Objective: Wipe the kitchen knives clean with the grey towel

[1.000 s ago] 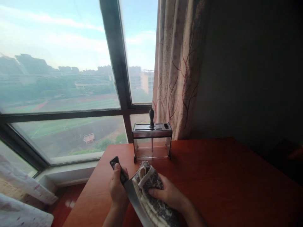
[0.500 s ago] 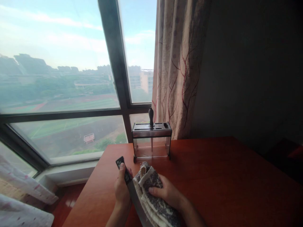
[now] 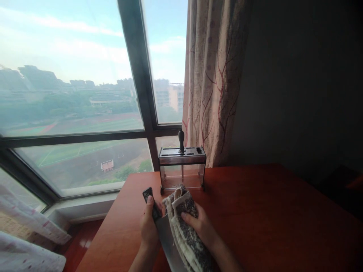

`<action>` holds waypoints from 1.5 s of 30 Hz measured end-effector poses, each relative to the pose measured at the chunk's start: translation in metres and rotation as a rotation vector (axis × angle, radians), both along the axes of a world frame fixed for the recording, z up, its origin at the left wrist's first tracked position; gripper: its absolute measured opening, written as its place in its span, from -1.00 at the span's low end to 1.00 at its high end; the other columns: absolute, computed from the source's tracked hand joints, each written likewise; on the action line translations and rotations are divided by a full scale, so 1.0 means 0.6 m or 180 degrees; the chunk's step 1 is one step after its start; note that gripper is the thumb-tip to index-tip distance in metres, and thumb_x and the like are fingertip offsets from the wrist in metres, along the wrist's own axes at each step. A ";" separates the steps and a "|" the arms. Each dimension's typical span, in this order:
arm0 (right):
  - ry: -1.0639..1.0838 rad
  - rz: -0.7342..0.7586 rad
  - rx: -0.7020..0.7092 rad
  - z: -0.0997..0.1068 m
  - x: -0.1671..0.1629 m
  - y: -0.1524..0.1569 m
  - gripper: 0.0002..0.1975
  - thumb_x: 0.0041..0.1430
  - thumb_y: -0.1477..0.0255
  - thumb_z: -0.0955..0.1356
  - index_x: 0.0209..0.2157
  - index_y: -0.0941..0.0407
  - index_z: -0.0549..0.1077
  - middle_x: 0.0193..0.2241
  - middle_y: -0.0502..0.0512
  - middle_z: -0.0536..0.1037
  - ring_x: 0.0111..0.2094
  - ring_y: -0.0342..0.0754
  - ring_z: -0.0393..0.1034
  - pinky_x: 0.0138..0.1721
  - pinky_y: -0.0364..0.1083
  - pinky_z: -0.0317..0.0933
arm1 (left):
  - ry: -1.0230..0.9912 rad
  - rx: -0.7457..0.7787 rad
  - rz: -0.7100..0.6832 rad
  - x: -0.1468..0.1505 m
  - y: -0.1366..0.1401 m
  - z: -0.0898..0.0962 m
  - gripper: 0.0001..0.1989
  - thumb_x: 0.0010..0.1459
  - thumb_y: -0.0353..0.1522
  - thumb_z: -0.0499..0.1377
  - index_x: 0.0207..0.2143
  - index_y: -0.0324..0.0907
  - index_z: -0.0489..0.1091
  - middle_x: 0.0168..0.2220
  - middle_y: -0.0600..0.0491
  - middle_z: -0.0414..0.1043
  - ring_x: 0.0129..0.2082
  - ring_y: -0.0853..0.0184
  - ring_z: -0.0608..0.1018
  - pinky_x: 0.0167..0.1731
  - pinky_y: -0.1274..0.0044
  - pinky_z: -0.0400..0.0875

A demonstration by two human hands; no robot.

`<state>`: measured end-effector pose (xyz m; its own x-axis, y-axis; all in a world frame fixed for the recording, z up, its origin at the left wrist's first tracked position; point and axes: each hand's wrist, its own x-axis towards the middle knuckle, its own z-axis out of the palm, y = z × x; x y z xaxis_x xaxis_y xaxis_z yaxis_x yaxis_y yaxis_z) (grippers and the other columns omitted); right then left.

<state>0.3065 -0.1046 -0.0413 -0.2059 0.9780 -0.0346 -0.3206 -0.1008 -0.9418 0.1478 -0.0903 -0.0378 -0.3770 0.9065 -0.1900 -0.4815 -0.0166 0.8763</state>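
Observation:
My left hand (image 3: 149,226) is closed around the dark handle of a kitchen knife (image 3: 168,238), whose broad metal blade slants down toward me. In my right hand (image 3: 200,223) is a folded grey and cream cloth (image 3: 184,223), gripped with the thumb on top. The cloth lies against the blade's right side and hides part of it. Beyond both hands, a knife block (image 3: 182,160) with clear walls and a slotted top stands on the table. One dark-handled tool (image 3: 181,140) is upright in it.
The reddish-brown wooden table (image 3: 255,211) spreads under my hands and off to the right. A large window (image 3: 70,105) with dark frames is ahead and left. A patterned curtain (image 3: 215,83) hangs behind the knife block. White spotted fabric (image 3: 28,245) lies at lower left.
Both hands, with the knife and the cloth, have shifted slightly to the right. The cloth has moved up a little, and more of the blade near the handle shows.

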 end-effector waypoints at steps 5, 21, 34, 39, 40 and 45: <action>0.0049 0.0038 0.0026 -0.001 0.008 0.002 -0.50 -0.05 0.17 0.48 -0.12 0.18 0.48 -0.20 0.15 0.59 -0.15 0.14 0.44 -0.08 0.05 0.26 | -0.0462 -0.0023 0.0487 -0.025 0.016 -0.001 -0.60 -0.11 -0.05 0.31 -0.59 -0.20 0.35 -0.65 0.18 0.30 -0.65 0.48 0.32 -0.65 0.65 0.24; -0.0104 0.1299 0.0170 0.008 0.027 -0.002 -0.46 0.01 0.23 0.47 0.02 0.14 0.44 -0.11 0.11 0.56 -0.07 0.09 0.40 0.00 0.02 0.19 | -0.0817 -0.0080 0.0397 -0.026 0.021 -0.010 -0.61 -0.10 -0.09 0.33 -0.59 -0.19 0.32 -0.66 0.19 0.28 -0.67 0.49 0.31 -0.66 0.67 0.26; -0.0309 0.1096 0.0439 0.008 0.027 -0.005 -0.45 0.08 0.24 0.43 0.09 0.12 0.38 -0.05 0.12 0.53 0.03 0.13 0.35 0.06 0.05 0.17 | -0.0055 0.0047 -0.0086 -0.004 0.000 -0.003 -0.54 -0.04 0.01 0.24 -0.62 -0.19 0.29 -0.72 0.21 0.19 -0.71 0.48 0.24 -0.68 0.63 0.16; -0.0458 0.1324 0.0424 0.014 0.032 -0.005 -0.43 0.06 0.24 0.44 0.10 0.11 0.37 0.01 0.11 0.49 0.03 0.13 0.35 0.06 0.04 0.18 | -0.0182 0.0149 0.0141 -0.024 0.012 -0.003 -0.56 -0.03 -0.01 0.24 -0.61 -0.19 0.31 -0.69 0.19 0.23 -0.70 0.49 0.26 -0.69 0.64 0.17; -0.0500 0.1357 0.0420 0.014 0.034 -0.005 -0.43 0.06 0.24 0.44 0.10 0.11 0.37 0.01 0.11 0.49 0.04 0.13 0.34 0.05 0.04 0.18 | -0.0279 0.0147 0.0201 -0.028 0.015 -0.003 -0.58 -0.03 -0.03 0.25 -0.61 -0.19 0.32 -0.68 0.19 0.25 -0.69 0.49 0.28 -0.69 0.65 0.19; -0.0628 0.1618 0.0357 0.016 0.045 -0.001 -0.44 0.04 0.25 0.44 0.07 0.12 0.40 -0.04 0.09 0.52 -0.01 0.09 0.37 0.01 -0.02 0.20 | -0.0714 0.0110 0.0565 -0.055 0.030 0.002 -0.63 -0.05 -0.09 0.29 -0.58 -0.18 0.33 -0.65 0.18 0.31 -0.66 0.48 0.33 -0.66 0.66 0.26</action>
<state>0.3337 -0.1051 -0.0314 -0.6531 0.7570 -0.0218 -0.0741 -0.0925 -0.9930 0.1146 -0.0725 -0.0368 -0.4825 0.8374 -0.2567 -0.6501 -0.1461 0.7456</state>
